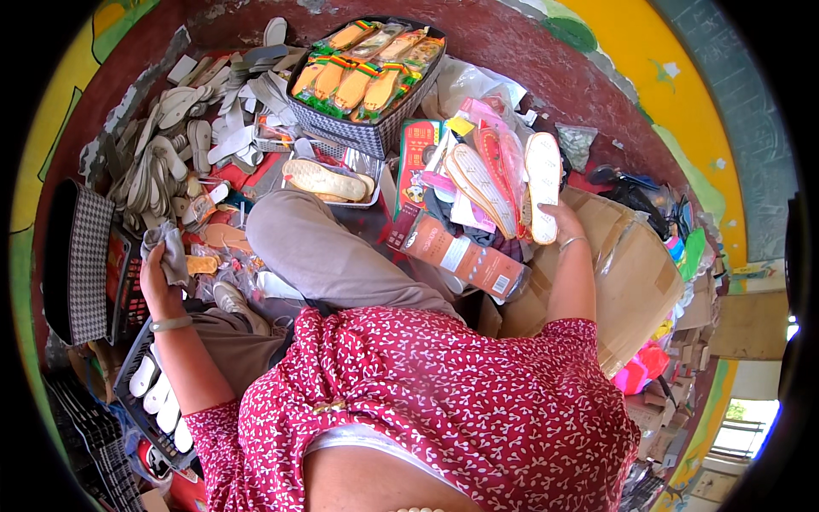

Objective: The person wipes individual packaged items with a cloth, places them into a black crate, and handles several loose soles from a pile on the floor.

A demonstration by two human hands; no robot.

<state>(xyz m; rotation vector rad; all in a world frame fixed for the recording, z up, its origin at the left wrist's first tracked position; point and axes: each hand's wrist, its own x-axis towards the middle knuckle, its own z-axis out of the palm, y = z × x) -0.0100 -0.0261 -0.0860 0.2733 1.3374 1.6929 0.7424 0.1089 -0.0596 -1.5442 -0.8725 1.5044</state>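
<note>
While upright, insole (543, 183), right hand (559, 224)

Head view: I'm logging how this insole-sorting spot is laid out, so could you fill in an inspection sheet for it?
Surface: dark red floor, mostly covered.
Job's things: white insole upright in the right hand; grey cloth gripped in the left hand.
Clutter: loose pile of grey insoles; checked basket of orange insoles; packaged insoles; orange carton; cardboard box; dark crate of white insoles.
Hands: both closed on their items, far apart.
Cables: nothing seen.
Surroundings: yellow and green painted wall; the person sits cross-legged.
</note>
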